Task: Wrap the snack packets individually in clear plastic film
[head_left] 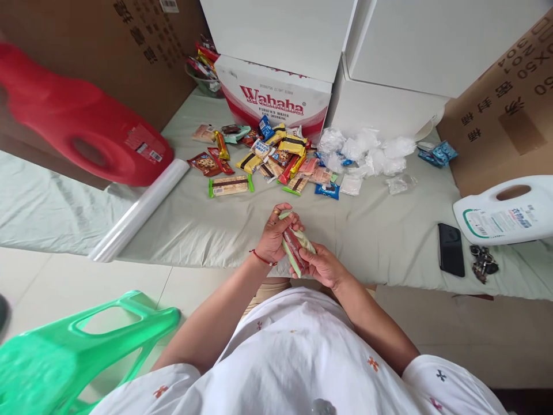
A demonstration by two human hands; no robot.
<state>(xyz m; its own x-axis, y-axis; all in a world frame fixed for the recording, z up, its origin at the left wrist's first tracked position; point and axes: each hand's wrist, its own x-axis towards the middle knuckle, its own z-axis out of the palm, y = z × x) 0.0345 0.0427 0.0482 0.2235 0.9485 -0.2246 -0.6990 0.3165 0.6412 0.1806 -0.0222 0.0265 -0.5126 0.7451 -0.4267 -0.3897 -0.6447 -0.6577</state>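
My left hand (274, 236) and my right hand (322, 265) are both closed around a small bundle of snack packets (296, 245), green-edged with a red one in the middle, held just above the near edge of the grey-green cloth (216, 225). A red string circles my left wrist. Farther out on the cloth lies a scattered pile of several wrapped snacks (268, 158), with a long green-ended wafer packet (228, 185) nearest me.
A roll of clear film (140, 210) lies left beside a red jug (82, 121). Crumpled clear bags (367, 153) sit right of the snacks. A Wahaha carton (276, 98), white boxes, a white jug (505, 213), phone (450, 249), keys (483, 264) and green stool (78, 346) surround.
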